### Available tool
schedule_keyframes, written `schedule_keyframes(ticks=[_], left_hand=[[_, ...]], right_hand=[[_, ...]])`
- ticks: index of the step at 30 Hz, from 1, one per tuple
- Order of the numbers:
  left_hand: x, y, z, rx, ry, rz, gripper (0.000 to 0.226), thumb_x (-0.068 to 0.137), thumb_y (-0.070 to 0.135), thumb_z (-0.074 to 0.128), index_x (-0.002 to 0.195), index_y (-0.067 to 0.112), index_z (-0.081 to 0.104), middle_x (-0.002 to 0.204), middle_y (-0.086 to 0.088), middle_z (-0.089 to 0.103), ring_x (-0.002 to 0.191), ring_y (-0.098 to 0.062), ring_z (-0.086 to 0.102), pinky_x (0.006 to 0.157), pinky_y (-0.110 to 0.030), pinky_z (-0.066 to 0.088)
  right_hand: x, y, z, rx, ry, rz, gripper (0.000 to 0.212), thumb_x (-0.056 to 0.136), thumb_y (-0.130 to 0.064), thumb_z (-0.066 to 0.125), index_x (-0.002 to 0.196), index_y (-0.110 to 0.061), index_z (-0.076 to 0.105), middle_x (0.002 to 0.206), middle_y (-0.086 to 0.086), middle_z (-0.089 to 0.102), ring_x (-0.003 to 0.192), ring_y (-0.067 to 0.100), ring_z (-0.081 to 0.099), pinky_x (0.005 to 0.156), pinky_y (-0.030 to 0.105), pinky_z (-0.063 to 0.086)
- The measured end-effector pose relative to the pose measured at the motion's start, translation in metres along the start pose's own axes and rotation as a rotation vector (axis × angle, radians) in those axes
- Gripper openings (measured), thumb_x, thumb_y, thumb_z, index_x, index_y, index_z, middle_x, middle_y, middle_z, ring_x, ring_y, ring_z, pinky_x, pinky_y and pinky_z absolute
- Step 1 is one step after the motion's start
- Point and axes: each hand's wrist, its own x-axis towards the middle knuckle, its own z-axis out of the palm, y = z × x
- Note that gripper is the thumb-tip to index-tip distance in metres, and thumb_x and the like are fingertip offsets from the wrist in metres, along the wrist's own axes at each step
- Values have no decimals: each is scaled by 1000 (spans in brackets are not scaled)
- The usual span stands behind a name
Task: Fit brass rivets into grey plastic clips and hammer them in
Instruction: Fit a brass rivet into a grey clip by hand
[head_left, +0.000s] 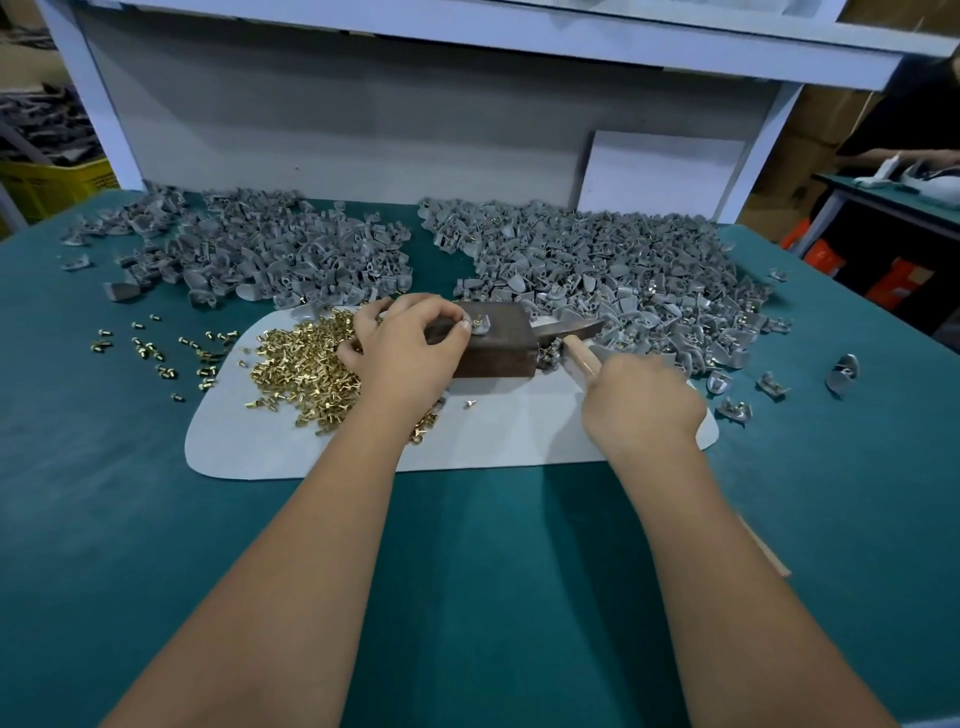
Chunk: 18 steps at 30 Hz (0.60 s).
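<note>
A dark brown metal block (506, 345) stands on a white mat (498, 436). On its top lies a grey plastic clip (480, 325) with a brass rivet in it, pinched at its left edge by my left hand (408, 348). My right hand (641, 402) grips the wooden handle of a hammer (579, 353), whose dark head (569, 328) lies low just right of the block. A heap of brass rivets (306, 364) covers the mat's left part, partly under my left hand.
Two big piles of grey clips lie at the back, one on the left (249, 252), one on the right (623, 265). Loose rivets (156, 348) dot the green table (478, 571) at left. Stray clips (841, 371) lie at right. A white shelf frame (363, 119) stands behind.
</note>
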Motion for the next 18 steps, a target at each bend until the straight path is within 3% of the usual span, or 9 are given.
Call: schedule_keyframes(ticks=[4, 6, 10, 12, 14, 18], left_hand=[[-1, 0, 0, -7, 6, 1, 16, 88, 49, 61, 73, 47, 57, 111, 32, 50, 133, -18, 22, 101, -48, 12], [-1, 0, 0, 1, 7, 3, 15, 88, 48, 61, 74, 47, 57, 110, 32, 50, 133, -18, 22, 99, -46, 12], [0, 1, 1, 14, 17, -6, 13, 88, 48, 61, 75, 46, 58, 116, 31, 54, 133, -18, 23, 101, -47, 12], [0, -1, 1, 9, 27, -8, 12, 87, 49, 61, 76, 46, 59, 113, 32, 55, 133, -18, 24, 101, -48, 12], [1, -2, 2, -12, 34, -2, 14, 87, 49, 63, 73, 47, 60, 106, 34, 57, 133, -16, 25, 98, -44, 10], [2, 0, 3, -45, 64, -23, 22, 84, 47, 68, 64, 49, 58, 92, 38, 56, 134, -12, 26, 95, -38, 8]], right_hand=[[0, -3, 1, 19, 45, 3, 32, 93, -10, 46, 122, 2, 46, 119, 18, 55, 110, 32, 53, 73, 36, 44], [2, -3, -1, 94, 92, 0, 22, 92, -9, 47, 112, -2, 46, 109, 15, 61, 100, 32, 60, 66, 33, 41], [0, -4, -15, 99, 398, -39, 21, 90, -17, 58, 94, -13, 38, 89, 9, 64, 76, 31, 59, 54, 30, 28], [-5, -5, -18, 134, 592, -141, 16, 91, -16, 58, 104, -11, 50, 90, 9, 64, 80, 31, 59, 58, 32, 30], [-11, -7, -20, 202, 714, -238, 27, 90, -13, 61, 117, -13, 58, 88, 10, 63, 78, 32, 59, 59, 33, 34], [-22, -18, -19, 167, 784, -321, 48, 79, -6, 71, 125, -17, 62, 77, 10, 61, 65, 32, 57, 55, 30, 32]])
